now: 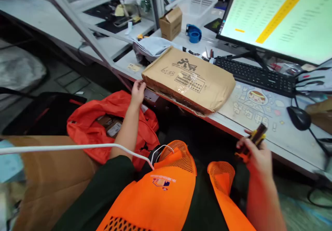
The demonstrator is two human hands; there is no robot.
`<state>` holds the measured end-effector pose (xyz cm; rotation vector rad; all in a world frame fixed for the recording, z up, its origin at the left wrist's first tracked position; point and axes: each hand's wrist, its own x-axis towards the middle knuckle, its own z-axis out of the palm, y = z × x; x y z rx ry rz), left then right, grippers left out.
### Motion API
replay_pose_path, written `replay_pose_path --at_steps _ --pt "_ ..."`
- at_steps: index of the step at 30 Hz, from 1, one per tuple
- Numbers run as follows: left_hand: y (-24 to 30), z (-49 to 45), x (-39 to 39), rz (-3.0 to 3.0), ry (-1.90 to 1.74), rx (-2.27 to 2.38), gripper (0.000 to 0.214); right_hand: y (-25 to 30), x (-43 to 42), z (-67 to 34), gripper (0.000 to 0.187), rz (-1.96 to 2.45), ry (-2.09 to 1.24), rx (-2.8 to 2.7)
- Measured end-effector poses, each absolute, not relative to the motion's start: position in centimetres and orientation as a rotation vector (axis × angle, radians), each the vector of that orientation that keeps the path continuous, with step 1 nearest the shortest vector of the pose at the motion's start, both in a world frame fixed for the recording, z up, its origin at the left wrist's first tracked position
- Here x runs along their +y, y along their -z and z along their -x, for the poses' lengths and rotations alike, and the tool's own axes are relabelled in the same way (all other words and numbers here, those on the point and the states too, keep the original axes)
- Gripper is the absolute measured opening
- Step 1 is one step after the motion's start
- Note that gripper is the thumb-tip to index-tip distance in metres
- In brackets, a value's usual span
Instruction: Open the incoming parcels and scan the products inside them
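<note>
A flat brown cardboard box (192, 73) lies on the desk, with "6133" handwritten on its top and clear tape shining along its near side. My left hand (138, 90) grips its near left corner, fingers curled at the edge. To the right, in front of the desk edge, my right hand (256, 151) is closed around a yellow-and-black utility knife (257, 136), slightly blurred. It is apart from the box; whether a blade is out I cannot tell.
Behind the box stand a small carton (171, 24), a blue tape dispenser (194, 33) and a white basket (194, 4). A keyboard (255, 74), monitor (275, 14) and mouse (298, 117) occupy the right. An open red bag (86, 115) sits below left; a white cable (77, 147) crosses nearby.
</note>
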<state>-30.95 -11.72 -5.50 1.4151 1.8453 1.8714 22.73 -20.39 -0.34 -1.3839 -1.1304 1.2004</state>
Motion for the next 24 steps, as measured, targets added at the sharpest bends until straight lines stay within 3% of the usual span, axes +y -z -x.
replay_pose_path --at_steps 7,16,19,24 --pt "9.1 24.5 -16.0 -1.096 -1.966 1.828 0.025 2.2 -21.1 -11.7 0.038 0.989 -1.550 -1.170" --pt "12.4 14.6 -23.3 -1.082 -1.979 1.665 0.043 1.8 -23.1 -11.6 0.039 1.063 -1.574 -1.293" --pt "12.4 15.7 -23.5 -1.265 -1.843 1.668 0.061 1.8 -23.3 -11.7 0.043 1.167 -1.488 -1.357" --pt "7.4 19.5 -22.8 -1.872 -1.397 1.854 0.113 1.0 -22.5 -15.9 0.053 1.449 -1.154 -1.435"
